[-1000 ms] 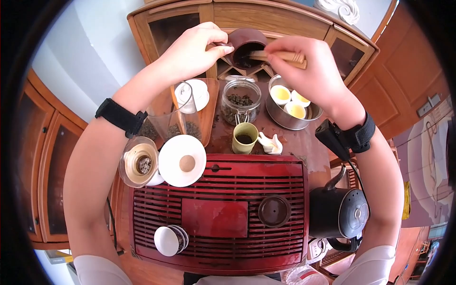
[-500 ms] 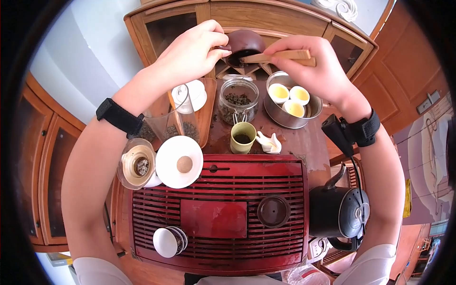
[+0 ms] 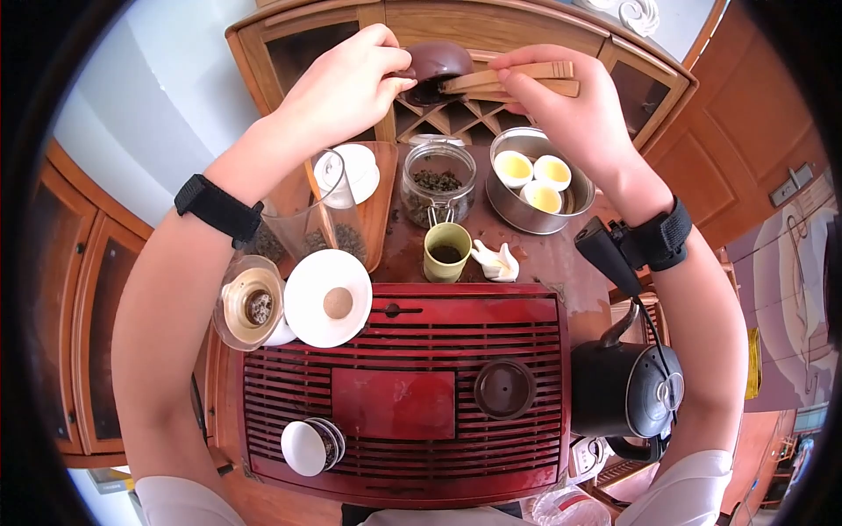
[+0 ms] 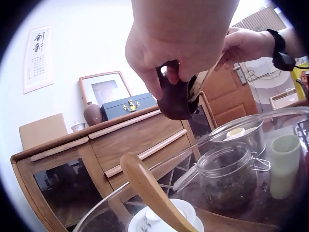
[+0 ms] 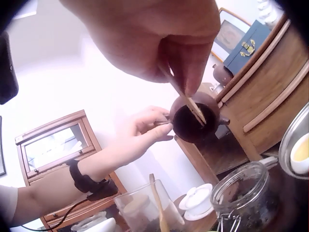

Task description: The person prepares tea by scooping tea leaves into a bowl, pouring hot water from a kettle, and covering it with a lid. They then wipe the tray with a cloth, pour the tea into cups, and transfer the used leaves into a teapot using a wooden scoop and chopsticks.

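Note:
My left hand (image 3: 355, 83) grips the handle of a dark brown teapot (image 3: 438, 63), lidless and tilted on its side above the far end of the table. In my right hand (image 3: 570, 96) I pinch a pair of wooden tongs (image 3: 517, 77). Their tips reach into the teapot's dark mouth, as the right wrist view shows with the tongs (image 5: 195, 110) inside the rim. Beneath the teapot stands an open clip-top glass jar (image 3: 438, 186) with dark tea leaves in it. A round brown lid (image 3: 505, 389) lies on the red slatted tea tray (image 3: 395, 403).
Right of the jar, a metal bowl (image 3: 526, 226) holds white cups of yellow liquid. A green cup (image 3: 445, 254) and a white hand-shaped ornament (image 3: 496, 262) stand in front. A black kettle (image 3: 618, 394) is at the right. A tall glass container (image 3: 307, 210) with a wooden scoop stands left.
Both hands have moved slightly up and away with the teapot and tongs. The teapot's mouth has turned further downward, and the tongs remain at its opening.

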Action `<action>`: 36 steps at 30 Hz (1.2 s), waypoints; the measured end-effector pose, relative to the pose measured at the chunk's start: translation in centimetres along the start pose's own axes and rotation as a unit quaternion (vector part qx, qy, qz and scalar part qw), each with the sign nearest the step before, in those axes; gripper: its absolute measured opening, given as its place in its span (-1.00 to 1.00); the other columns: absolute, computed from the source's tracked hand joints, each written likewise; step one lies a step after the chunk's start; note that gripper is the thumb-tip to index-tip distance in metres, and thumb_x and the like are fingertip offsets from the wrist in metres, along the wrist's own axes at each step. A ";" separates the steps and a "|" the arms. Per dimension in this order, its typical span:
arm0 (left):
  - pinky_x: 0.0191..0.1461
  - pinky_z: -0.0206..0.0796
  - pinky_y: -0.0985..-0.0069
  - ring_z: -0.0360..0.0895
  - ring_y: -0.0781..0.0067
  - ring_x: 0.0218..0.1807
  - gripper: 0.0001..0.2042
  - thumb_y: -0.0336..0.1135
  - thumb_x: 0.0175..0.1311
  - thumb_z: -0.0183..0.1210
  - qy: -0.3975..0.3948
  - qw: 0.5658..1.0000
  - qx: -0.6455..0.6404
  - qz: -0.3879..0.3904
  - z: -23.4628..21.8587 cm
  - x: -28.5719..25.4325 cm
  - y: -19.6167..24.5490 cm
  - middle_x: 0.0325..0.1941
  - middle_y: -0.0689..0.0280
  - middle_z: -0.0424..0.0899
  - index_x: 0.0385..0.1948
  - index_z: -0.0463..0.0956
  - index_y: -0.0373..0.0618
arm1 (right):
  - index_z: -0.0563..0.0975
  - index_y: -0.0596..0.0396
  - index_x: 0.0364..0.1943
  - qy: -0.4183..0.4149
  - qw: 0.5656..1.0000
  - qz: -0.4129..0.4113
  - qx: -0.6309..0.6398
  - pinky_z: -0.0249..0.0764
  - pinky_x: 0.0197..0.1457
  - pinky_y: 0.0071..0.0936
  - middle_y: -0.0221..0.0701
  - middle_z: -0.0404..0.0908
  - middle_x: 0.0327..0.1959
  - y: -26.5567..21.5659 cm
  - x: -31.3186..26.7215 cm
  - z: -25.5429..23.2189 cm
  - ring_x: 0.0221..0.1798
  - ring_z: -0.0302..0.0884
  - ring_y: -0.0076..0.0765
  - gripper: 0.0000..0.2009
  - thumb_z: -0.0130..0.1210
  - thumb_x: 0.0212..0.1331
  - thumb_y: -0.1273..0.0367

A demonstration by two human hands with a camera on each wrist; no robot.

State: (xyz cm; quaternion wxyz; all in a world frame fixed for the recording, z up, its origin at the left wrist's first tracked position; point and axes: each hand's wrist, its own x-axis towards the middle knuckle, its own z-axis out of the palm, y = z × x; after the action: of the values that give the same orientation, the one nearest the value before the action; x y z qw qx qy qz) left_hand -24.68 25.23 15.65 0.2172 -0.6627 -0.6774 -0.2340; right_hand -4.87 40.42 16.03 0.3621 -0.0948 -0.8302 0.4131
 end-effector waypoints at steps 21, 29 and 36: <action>-0.03 0.46 0.32 0.58 0.14 -0.11 -0.87 -0.40 0.27 0.20 0.018 0.998 0.046 0.041 -0.5 0.1 -0.2 0.02 0.18 0.51 -0.23 0.57 -0.24 | 0.68 0.11 -0.22 -0.107 0.926 -0.269 -0.245 0.57 -0.12 -0.28 -0.22 0.70 -0.32 -0.8 0.2 -0.3 -0.23 0.67 -0.06 -0.85 0.17 0.17 0.40; -0.04 0.47 0.30 0.59 0.12 -0.11 -0.87 -0.43 0.26 0.19 -0.009 0.994 0.083 0.071 -0.6 0.0 0.3 -0.03 0.17 0.50 -0.23 0.55 -0.25 | 0.66 0.10 -0.26 -0.096 0.926 -0.267 -0.248 0.55 -0.14 -0.19 -0.19 0.67 -0.39 -1.0 -0.1 -0.3 -0.27 0.64 0.01 -0.85 0.15 0.17 0.36; -0.04 0.48 0.28 0.58 0.10 -0.09 -0.87 -0.43 0.23 0.21 0.002 0.992 0.094 0.082 -0.3 0.1 0.6 -0.04 0.18 0.50 -0.23 0.55 -0.23 | 0.66 0.10 -0.27 -0.123 0.912 -0.294 -0.256 0.55 -0.16 -0.20 -0.18 0.68 -0.39 -0.2 -0.1 0.2 -0.28 0.64 0.01 -0.86 0.14 0.17 0.37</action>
State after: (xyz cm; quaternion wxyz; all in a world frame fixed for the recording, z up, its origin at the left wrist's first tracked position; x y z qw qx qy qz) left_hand -24.09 25.15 15.95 0.2985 -0.6920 -0.6394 -0.1526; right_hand -4.89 40.12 16.08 0.3253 0.1160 -0.9359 0.0691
